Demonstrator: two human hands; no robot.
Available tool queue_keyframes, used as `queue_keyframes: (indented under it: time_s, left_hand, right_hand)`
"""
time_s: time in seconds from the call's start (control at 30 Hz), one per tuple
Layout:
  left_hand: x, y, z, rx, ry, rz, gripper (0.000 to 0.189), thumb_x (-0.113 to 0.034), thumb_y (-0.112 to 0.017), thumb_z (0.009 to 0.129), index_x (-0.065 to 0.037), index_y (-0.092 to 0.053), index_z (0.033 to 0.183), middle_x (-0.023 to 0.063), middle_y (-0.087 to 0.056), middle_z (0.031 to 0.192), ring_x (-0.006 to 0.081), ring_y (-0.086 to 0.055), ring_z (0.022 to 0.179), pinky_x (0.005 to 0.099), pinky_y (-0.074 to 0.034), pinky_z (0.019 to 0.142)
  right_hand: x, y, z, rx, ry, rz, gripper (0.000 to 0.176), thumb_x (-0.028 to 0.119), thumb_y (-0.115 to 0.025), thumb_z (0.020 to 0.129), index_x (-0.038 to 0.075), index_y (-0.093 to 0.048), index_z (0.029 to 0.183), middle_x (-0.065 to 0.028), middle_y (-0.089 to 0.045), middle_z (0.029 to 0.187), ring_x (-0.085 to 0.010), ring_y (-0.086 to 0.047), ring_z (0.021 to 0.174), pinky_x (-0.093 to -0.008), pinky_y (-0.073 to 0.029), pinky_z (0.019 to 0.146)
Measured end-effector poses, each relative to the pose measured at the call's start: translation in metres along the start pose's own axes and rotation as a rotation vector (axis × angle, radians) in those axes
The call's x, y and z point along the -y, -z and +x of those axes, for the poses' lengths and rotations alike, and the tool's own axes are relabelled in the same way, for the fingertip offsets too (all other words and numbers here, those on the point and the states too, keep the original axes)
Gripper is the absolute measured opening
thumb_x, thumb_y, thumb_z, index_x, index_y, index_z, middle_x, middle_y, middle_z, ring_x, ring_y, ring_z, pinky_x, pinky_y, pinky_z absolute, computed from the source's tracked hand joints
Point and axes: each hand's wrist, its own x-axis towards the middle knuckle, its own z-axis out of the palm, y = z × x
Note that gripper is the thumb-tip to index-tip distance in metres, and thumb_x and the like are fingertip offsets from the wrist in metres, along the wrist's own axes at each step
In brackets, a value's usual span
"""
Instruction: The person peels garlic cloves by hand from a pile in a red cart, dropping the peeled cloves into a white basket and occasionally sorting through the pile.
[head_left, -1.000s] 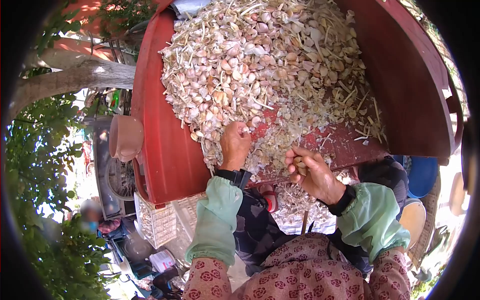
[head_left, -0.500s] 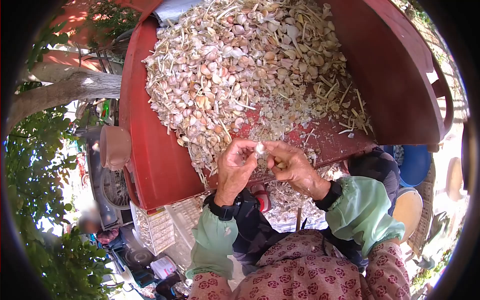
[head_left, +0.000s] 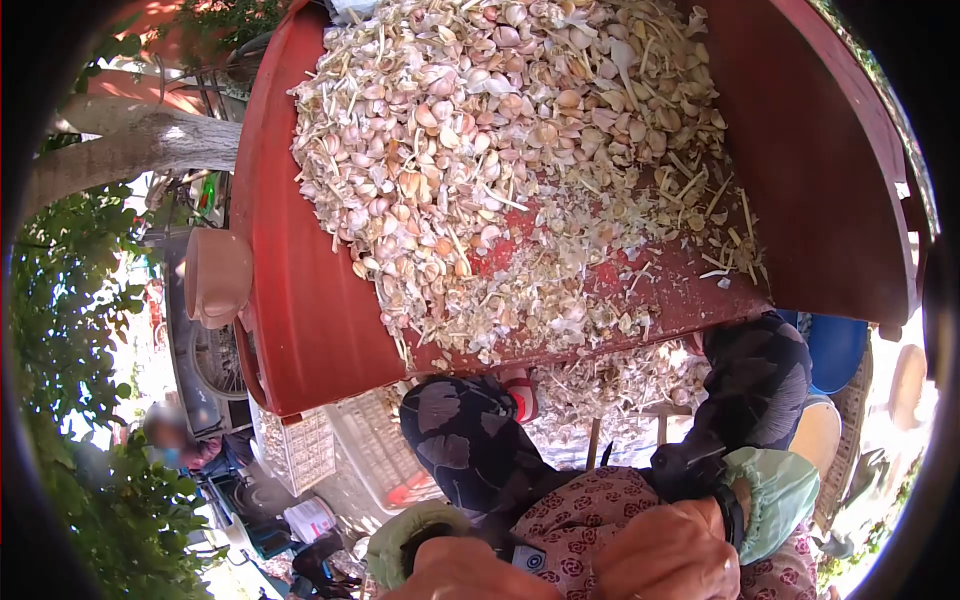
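Close to the camera at the bottom edge, my left hand (head_left: 470,572) shows only its back, cut off by the frame, with its fingers hidden. My right hand (head_left: 668,552) is beside it to the right, blurred, its fingers also out of sight. Both are over the patterned shirt (head_left: 575,500), away from the garlic. A large heap of garlic cloves (head_left: 430,150) with stalks and skins lies on the red tray (head_left: 340,330). Loose skins (head_left: 545,310) are scattered toward the tray's near edge. Whether either hand holds anything is hidden.
A clay-coloured pot (head_left: 217,278) stands left of the tray. Below are a white crate (head_left: 300,450) and more garlic skins (head_left: 610,390). A blue container (head_left: 837,350) is at the right, a tree trunk (head_left: 150,147) at upper left, and another person (head_left: 175,440) at lower left.
Both hands have moved from the tray's near edge, where they held a small pale clove, down toward my body. The view has shifted slightly, and the legs show more.
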Motion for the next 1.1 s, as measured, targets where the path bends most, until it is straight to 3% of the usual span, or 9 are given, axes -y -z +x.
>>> queue_keyframes:
  time_s: [0.53,0.6,0.67,0.7,0.77,0.87,0.93,1.0,1.1]
  left_hand:
    - [0.006,-0.001,0.015,0.016,0.126,0.425,0.034,0.006,-0.069,0.069,-0.001,-0.060,0.101,0.0110,-0.058,0.082,0.0169,-0.058,0.065,0.0306,-0.047,0.056]
    - [0.035,0.014,0.018,0.204,0.224,0.667,0.027,0.003,-0.069,0.072,-0.003,-0.062,0.097,0.0126,-0.060,0.092,0.0186,-0.059,0.071,0.0290,-0.046,0.063]
    - [0.066,0.028,0.004,0.156,0.412,0.728,0.026,-0.002,-0.067,0.077,-0.004,-0.062,0.103,0.0107,-0.060,0.095,0.0211,-0.060,0.076,0.0284,-0.049,0.063]
    - [0.085,0.042,-0.002,0.132,0.472,0.828,0.022,-0.003,-0.064,0.080,-0.004,-0.061,0.102,0.0112,-0.060,0.094,0.0219,-0.060,0.077,0.0300,-0.049,0.065]
    - [0.129,0.073,-0.024,0.016,0.735,0.918,0.022,-0.003,-0.063,0.078,-0.002,-0.060,0.100,0.0131,-0.059,0.088,0.0256,-0.059,0.076,0.0347,-0.047,0.064]
    - [0.182,0.105,-0.046,0.089,0.671,1.085,0.024,-0.008,-0.066,0.076,-0.002,-0.060,0.098,0.0137,-0.058,0.085,0.0306,-0.058,0.073,0.0387,-0.047,0.064]
    - [0.197,0.109,-0.045,0.264,0.646,1.463,0.023,-0.005,-0.066,0.074,-0.005,-0.062,0.096,0.0115,-0.060,0.083,0.0225,-0.062,0.074,0.0335,-0.048,0.060]
    - [0.208,0.114,-0.044,0.261,0.609,1.475,0.021,-0.004,-0.066,0.075,-0.004,-0.062,0.096,0.0097,-0.060,0.079,0.0203,-0.061,0.070,0.0321,-0.047,0.057]
    - [0.214,0.122,-0.052,0.119,0.664,1.229,0.018,-0.003,-0.064,0.077,-0.003,-0.063,0.094,0.0057,-0.060,0.073,0.0138,-0.057,0.062,0.0280,-0.043,0.052]
  right_hand:
    - [0.009,-0.008,0.005,-0.030,-0.170,0.229,0.032,0.028,-0.039,0.096,0.001,-0.053,0.108,-0.0016,-0.054,0.073,-0.0097,-0.048,0.053,-0.0223,-0.035,0.039]
    - [-0.027,0.000,-0.005,-0.107,-0.359,0.389,0.040,0.033,-0.046,0.094,-0.001,-0.050,0.114,-0.0059,-0.056,0.085,-0.0092,-0.049,0.055,-0.0220,-0.033,0.040]
    - [-0.054,0.020,-0.013,-0.160,-0.817,0.678,0.059,0.041,-0.058,0.088,-0.003,-0.043,0.124,-0.0098,-0.054,0.101,-0.0118,-0.054,0.067,-0.0219,-0.038,0.047]
    - [-0.069,0.023,-0.026,-0.161,-0.813,0.684,0.059,0.041,-0.058,0.088,-0.003,-0.043,0.124,-0.0098,-0.054,0.101,-0.0118,-0.054,0.067,-0.0219,-0.038,0.047]
    - [-0.093,0.026,-0.044,-0.396,-0.799,0.916,0.059,0.034,-0.063,0.086,-0.003,-0.040,0.126,-0.0096,-0.050,0.109,-0.0157,-0.056,0.082,-0.0219,-0.040,0.055]
    - [-0.093,0.031,-0.041,-0.376,-0.838,0.842,0.057,0.025,-0.066,0.083,-0.002,-0.040,0.126,-0.0083,-0.051,0.108,-0.0185,-0.055,0.089,-0.0223,-0.041,0.057]
    - [-0.089,0.031,-0.036,-0.377,-0.851,0.874,0.050,0.012,-0.066,0.081,-0.002,-0.042,0.123,-0.0074,-0.051,0.107,-0.0183,-0.057,0.088,-0.0226,-0.041,0.056]
    - [-0.083,0.029,-0.029,-0.384,-0.901,0.746,0.020,-0.001,-0.051,0.080,0.002,-0.053,0.100,-0.0057,-0.053,0.098,-0.0133,-0.054,0.078,-0.0211,-0.038,0.054]
    - [-0.089,0.031,-0.031,-0.375,-0.959,0.723,0.038,-0.010,-0.055,0.073,0.001,-0.054,0.110,-0.0039,-0.051,0.094,-0.0110,-0.051,0.075,-0.0211,-0.039,0.055]
